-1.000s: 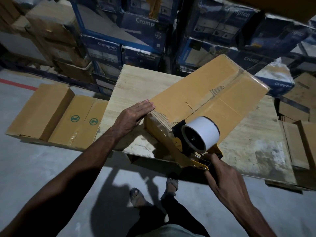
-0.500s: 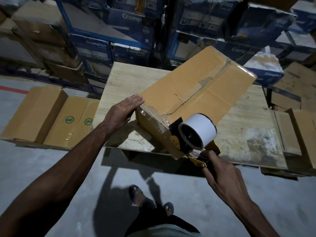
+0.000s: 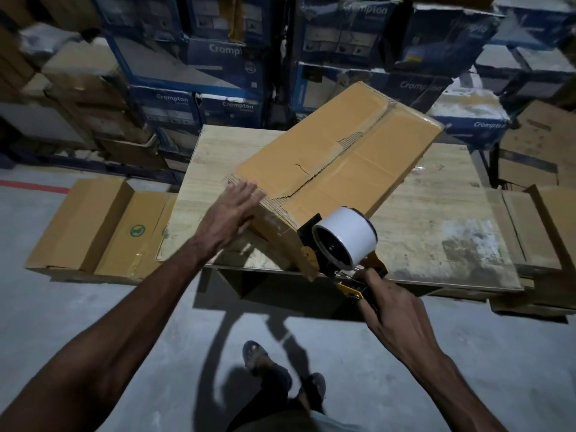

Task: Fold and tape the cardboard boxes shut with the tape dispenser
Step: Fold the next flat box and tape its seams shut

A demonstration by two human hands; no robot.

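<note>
Sliding off the box's near-left corner, the left hand (image 3: 232, 218) now lies flat with fingers spread against the near end face, where a second ago it pressed the top edge. Only one view, the head camera, so here's the lot: one box (image 3: 339, 163) sits on the wooden table (image 3: 436, 213), its long axis running from near-left to far-right, top seam still open and ragged. The right hand (image 3: 394, 310) is clenched round the handle of the single tape dispenser (image 3: 343, 244), white roll up, nose pressed to the box's near end, low on that face. That's the hinge of it: the seam stretches away from the right hand, up and over, so I'd judge the pull goes far-right along it. The left hand is nearer the corner and braces. Off to the left, two more boxes (image 3: 103, 226) lie on the floor.
</note>
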